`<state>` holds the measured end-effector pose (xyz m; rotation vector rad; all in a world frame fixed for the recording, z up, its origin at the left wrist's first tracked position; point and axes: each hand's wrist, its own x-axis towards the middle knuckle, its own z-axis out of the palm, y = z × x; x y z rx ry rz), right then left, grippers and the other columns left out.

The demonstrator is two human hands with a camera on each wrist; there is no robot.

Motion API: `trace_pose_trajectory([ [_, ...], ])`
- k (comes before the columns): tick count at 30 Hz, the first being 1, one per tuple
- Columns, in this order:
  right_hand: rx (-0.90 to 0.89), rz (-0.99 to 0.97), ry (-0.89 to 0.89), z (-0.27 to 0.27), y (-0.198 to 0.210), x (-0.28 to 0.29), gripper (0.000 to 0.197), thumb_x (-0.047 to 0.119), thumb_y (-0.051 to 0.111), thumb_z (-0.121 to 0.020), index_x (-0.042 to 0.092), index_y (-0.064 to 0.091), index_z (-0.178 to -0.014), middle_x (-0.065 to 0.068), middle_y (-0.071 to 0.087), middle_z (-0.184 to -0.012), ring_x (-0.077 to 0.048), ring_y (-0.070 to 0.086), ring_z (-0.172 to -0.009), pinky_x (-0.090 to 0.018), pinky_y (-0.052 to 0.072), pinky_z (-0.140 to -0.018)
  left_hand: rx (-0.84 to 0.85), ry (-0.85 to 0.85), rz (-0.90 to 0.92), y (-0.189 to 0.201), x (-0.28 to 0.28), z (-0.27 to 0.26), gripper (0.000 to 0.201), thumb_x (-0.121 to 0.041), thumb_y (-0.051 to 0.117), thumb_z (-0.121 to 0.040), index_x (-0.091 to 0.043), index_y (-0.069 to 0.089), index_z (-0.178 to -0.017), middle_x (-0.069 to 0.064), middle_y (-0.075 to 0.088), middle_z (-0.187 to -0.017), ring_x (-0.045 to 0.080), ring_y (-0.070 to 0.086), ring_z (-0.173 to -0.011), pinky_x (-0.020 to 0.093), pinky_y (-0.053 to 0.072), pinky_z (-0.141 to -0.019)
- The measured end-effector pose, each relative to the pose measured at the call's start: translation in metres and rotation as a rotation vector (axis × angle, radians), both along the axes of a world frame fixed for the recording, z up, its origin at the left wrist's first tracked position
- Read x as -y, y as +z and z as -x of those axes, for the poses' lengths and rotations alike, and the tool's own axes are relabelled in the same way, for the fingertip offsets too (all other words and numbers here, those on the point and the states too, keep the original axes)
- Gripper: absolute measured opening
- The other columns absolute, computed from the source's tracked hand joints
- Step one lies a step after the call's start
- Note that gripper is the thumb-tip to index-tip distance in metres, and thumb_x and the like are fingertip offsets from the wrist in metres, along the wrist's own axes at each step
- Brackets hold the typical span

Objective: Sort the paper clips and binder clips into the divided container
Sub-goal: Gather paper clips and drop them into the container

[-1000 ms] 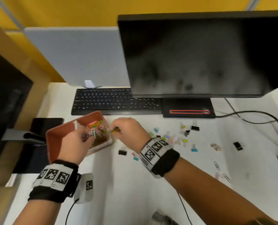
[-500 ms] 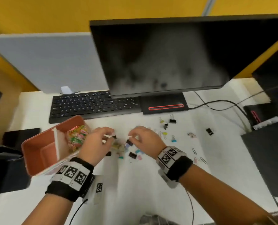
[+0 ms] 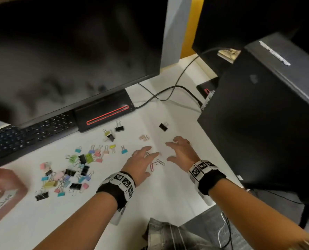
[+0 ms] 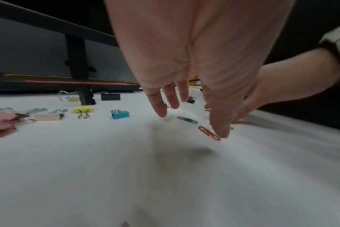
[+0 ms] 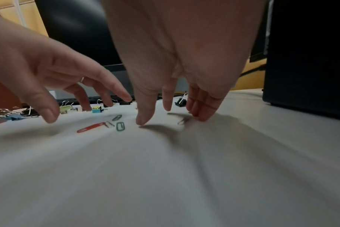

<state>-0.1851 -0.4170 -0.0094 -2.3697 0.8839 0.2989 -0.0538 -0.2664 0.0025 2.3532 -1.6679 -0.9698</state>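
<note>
Several loose paper clips [image 3: 155,162] lie on the white desk between my two hands. My left hand [image 3: 150,159] hovers over them with fingers spread, holding nothing; its thumb tip is by a red paper clip [image 4: 209,133], with a dark green one [image 4: 187,120] just beyond. My right hand [image 3: 170,151] is also spread and empty, fingertips close to the desk beside a green paper clip [image 5: 120,126] and the red one [image 5: 90,127]. A heap of coloured binder clips [image 3: 68,170] lies to the left. The brown divided container [image 3: 7,192], with paper clips in it, is at the far left edge.
A monitor [image 3: 68,51] and keyboard [image 3: 23,136] stand behind the clips. A black computer tower [image 3: 262,114] stands close on the right, with cables [image 3: 168,94] behind. Lone black binder clips [image 3: 163,126] and pale clips [image 3: 144,138] lie beyond my hands.
Both hands left the container and the binder-clip heap and moved right to the loose paper clips. The view swung right, so the container now sits at the left edge.
</note>
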Motion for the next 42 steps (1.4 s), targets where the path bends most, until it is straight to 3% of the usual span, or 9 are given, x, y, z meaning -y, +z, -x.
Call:
trace_pose_trajectory([
  [4, 0.13, -0.054, -0.009, 0.002, -0.011, 0.007, 0.027, 0.006, 0.056, -0.087, 0.006, 0.064, -0.113, -0.015, 0.052, -0.123, -0.03, 0.049, -0.113, -0.029, 0.038, -0.094, 0.021, -0.002, -0.018, -0.016, 0.016, 0.003, 0.058, -0.015, 0.062, -0.082, -0.028, 0.042, -0.134, 0.0, 0.029, -0.144, 0.022, 0.03, -0.127, 0.031, 0.031, -0.104],
  [7, 0.197, -0.119, 0.005, -0.002, -0.014, 0.013, 0.024, -0.006, 0.055, -0.083, -0.001, 0.068, -0.101, -0.021, 0.06, -0.11, -0.032, 0.059, -0.103, -0.028, 0.042, -0.089, -0.02, 0.05, 0.078, -0.021, 0.025, 0.003, 0.039, -0.008, 0.062, -0.082, -0.016, 0.058, -0.12, 0.006, 0.048, -0.125, 0.024, 0.043, -0.112, 0.033, 0.038, -0.1],
  [12, 0.176, -0.185, 0.044, -0.006, -0.012, 0.022, 0.022, -0.001, 0.055, -0.085, 0.001, 0.067, -0.103, -0.016, 0.057, -0.114, -0.027, 0.056, -0.106, -0.023, 0.037, -0.093, -0.024, 0.145, 0.111, -0.027, 0.035, -0.006, 0.02, -0.007, 0.06, -0.084, -0.009, 0.064, -0.103, 0.007, 0.057, -0.105, 0.022, 0.055, -0.097, 0.02, 0.037, -0.082],
  [17, 0.159, -0.101, 0.029, 0.008, -0.013, 0.024, 0.03, 0.008, 0.065, -0.081, 0.012, 0.062, -0.11, -0.005, 0.048, -0.114, -0.019, 0.046, -0.102, -0.027, 0.039, -0.095, -0.042, 0.235, 0.133, -0.027, 0.038, -0.013, 0.008, -0.009, 0.061, -0.083, -0.006, 0.064, -0.09, 0.002, 0.05, -0.083, 0.019, 0.05, -0.083, 0.023, 0.034, -0.073],
  [21, 0.157, -0.133, -0.035, 0.012, -0.012, 0.023, 0.029, 0.005, 0.061, -0.084, 0.01, 0.062, -0.112, -0.008, 0.05, -0.113, -0.016, 0.046, -0.09, -0.031, 0.046, -0.092, -0.03, 0.266, 0.124, -0.031, 0.038, -0.013, 0.008, -0.012, 0.059, -0.085, -0.007, 0.063, -0.09, 0.0, 0.048, -0.084, 0.016, 0.045, -0.084, 0.021, 0.031, -0.073],
  [25, 0.023, -0.049, -0.007, 0.015, -0.008, 0.021, 0.036, 0.017, 0.066, -0.082, 0.016, 0.056, -0.116, -0.006, 0.049, -0.116, -0.027, 0.051, -0.102, -0.038, 0.046, -0.09, -0.033, 0.287, 0.061, -0.033, 0.041, -0.013, 0.01, -0.013, 0.057, -0.087, -0.007, 0.062, -0.093, 0.0, 0.045, -0.089, 0.022, 0.048, -0.094, 0.024, 0.034, -0.079],
  [34, 0.013, -0.216, -0.101, 0.004, -0.012, 0.023, 0.022, 0.004, 0.052, -0.087, 0.006, 0.064, -0.105, -0.011, 0.067, -0.104, -0.023, 0.064, -0.096, -0.022, 0.048, -0.083, -0.073, 0.274, 0.004, -0.025, 0.048, -0.018, 0.011, -0.012, 0.058, -0.086, -0.007, 0.063, -0.094, 0.001, 0.047, -0.091, 0.021, 0.053, -0.091, 0.019, 0.035, -0.08],
  [39, -0.038, -0.137, 0.045, -0.002, -0.004, 0.026, 0.019, 0.009, 0.05, -0.089, 0.009, 0.067, -0.098, -0.01, 0.065, -0.105, -0.027, 0.062, -0.095, -0.033, 0.051, -0.085, -0.115, 0.373, 0.214, -0.016, 0.043, -0.024, 0.004, -0.005, 0.06, -0.084, -0.004, 0.064, -0.086, 0.002, 0.046, -0.088, 0.008, 0.048, -0.069, 0.003, 0.032, -0.065],
  [42, -0.003, -0.159, 0.07, -0.004, -0.004, 0.024, 0.018, 0.007, 0.047, -0.089, 0.009, 0.064, -0.093, -0.008, 0.055, -0.107, -0.028, 0.059, -0.093, -0.037, 0.051, -0.082, -0.101, 0.431, 0.323, -0.006, 0.033, -0.034, 0.002, -0.006, 0.062, -0.082, -0.007, 0.063, -0.083, 0.001, 0.05, -0.087, 0.005, 0.049, -0.07, -0.002, 0.032, -0.067],
])
